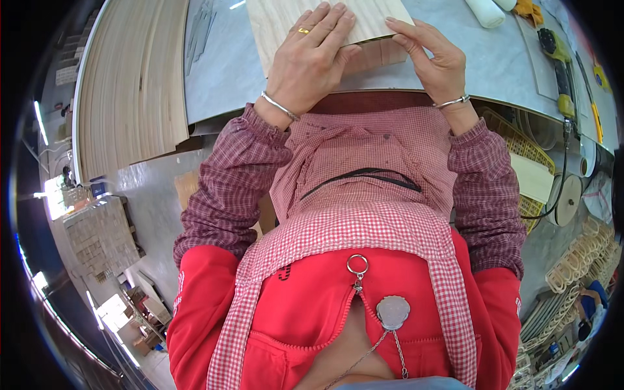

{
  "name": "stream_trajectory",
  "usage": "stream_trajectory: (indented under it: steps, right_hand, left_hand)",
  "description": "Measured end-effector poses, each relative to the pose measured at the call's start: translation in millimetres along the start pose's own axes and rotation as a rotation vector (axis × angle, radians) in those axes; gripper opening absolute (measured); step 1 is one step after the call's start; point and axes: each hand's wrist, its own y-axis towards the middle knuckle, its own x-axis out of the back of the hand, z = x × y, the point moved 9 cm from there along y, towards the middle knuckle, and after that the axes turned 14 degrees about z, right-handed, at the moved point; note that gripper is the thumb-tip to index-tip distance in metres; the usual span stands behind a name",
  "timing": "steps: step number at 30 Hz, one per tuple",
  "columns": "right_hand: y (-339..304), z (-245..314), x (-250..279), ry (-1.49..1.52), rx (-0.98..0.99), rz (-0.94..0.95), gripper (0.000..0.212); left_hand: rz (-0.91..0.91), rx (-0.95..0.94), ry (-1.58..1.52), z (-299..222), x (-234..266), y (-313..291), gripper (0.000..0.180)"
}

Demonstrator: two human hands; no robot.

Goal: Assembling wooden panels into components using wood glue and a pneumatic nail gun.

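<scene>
A pale wooden panel point(379, 18) lies over another wooden piece point(377, 57) whose brown side shows beneath the panel's near edge, at the front of the worktable. My left hand point(307, 64) rests flat on top of the panel, fingers stretched out, with the thumb toward its near edge. At the panel's right corner, my right hand point(437, 60) pinches the edge between thumb and fingers. The far part of the panel is cut off by the picture's upper rim.
Long thin wooden strips point(133, 78) are stacked on the left of the worktable point(224, 84), beside narrow grey strips point(200, 36). To the right lie white rolls point(486, 12), an orange cloth point(530, 10) and a yellow-black power tool point(560, 71) with a cord. A yellow crate point(500, 130) stands below.
</scene>
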Motion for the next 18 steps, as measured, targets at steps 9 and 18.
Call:
stream_trajectory:
  steps: [9,18]
  right_hand:
    - [-19.7,-7.5,4.4,0.335,-0.333,-0.316,0.028]
    - [-31.9,-4.6,1.6,0.142,-0.255,-0.463,0.024]
  left_hand:
    - [-0.078,0.081,-0.132,23.1,-5.1,-8.5,0.043]
    - [-0.064,0.072,-0.159,23.2,-5.2,-8.4,0.044]
